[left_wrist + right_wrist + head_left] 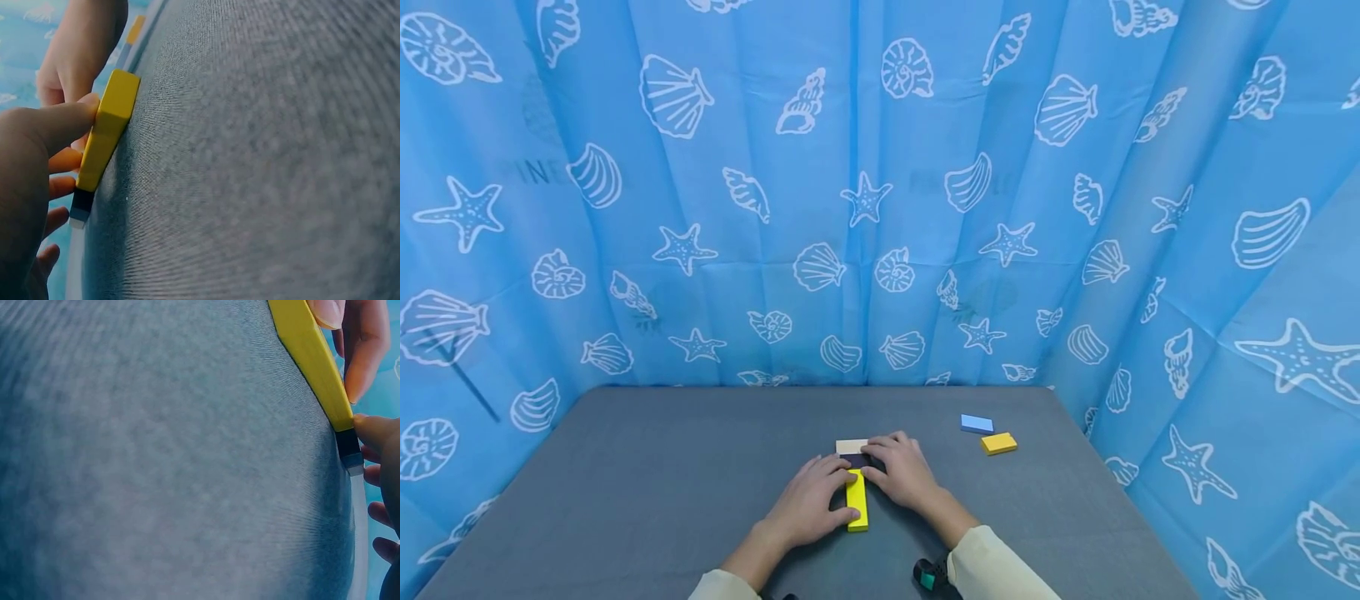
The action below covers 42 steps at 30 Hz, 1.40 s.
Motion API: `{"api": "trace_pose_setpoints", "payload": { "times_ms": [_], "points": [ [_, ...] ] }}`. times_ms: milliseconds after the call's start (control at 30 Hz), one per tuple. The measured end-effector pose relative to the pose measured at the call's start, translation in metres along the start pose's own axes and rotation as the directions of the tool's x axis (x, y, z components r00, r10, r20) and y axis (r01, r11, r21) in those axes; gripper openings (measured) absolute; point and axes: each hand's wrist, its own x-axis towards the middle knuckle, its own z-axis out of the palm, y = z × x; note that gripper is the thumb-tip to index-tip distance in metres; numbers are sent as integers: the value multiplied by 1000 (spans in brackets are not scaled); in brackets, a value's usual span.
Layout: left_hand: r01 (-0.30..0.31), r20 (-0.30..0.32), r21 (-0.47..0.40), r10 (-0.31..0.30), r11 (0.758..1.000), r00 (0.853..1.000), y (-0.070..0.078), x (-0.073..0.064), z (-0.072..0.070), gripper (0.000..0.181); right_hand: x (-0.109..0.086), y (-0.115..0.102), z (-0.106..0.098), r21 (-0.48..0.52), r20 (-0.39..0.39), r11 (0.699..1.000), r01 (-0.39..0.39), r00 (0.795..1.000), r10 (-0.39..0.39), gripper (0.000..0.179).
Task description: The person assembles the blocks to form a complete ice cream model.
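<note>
A long yellow block (857, 497) lies on the grey table, pointing away from me. Across its far end is a dark block (854, 461), with a cream-white block (847, 446) beyond it. My left hand (808, 502) holds the yellow block lengthwise, its thumb on the near end and index finger by the far end. From the other side my right hand (906, 472) reaches in. Its thumb touches near where the yellow and dark blocks meet, and its fingers rest by the white block. The right wrist view shows the dark block (347, 444) against the yellow one's end.
Toward the back right lie a light-blue block (977, 423) and an orange-yellow block (999, 443), close together. A blue shell-patterned curtain (865, 250) hangs behind the grey table (662, 467) and along its right side. Black straps sit at both wrists.
</note>
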Motion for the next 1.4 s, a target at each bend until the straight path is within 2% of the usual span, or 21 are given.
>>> {"api": "trace_pose_setpoints", "payload": {
  "times_ms": [467,633,800,1167,1400],
  "points": [
    [31,-21,-35,-32,999,999,1,3,-1,54,1,-2,0,14,-19,1000,-15,1000,15,38],
    [59,-48,8,-59,998,997,-1,6,1,58,0,-2,0,18,-36,1000,-21,999,22,36],
    [86,-47,37,-84,996,995,-3,7,2,61,-2,0,0,51,-64,998,-24,998,27,34],
    [119,-38,21,-119,993,992,-4,7,2,57,-17,15,-12,133,-113,988,-79,989,94,32],
    [146,-32,15,-146,989,989,-2,8,1,55,-28,30,-18,144,-161,985,-91,980,114,29]
  ]
}}
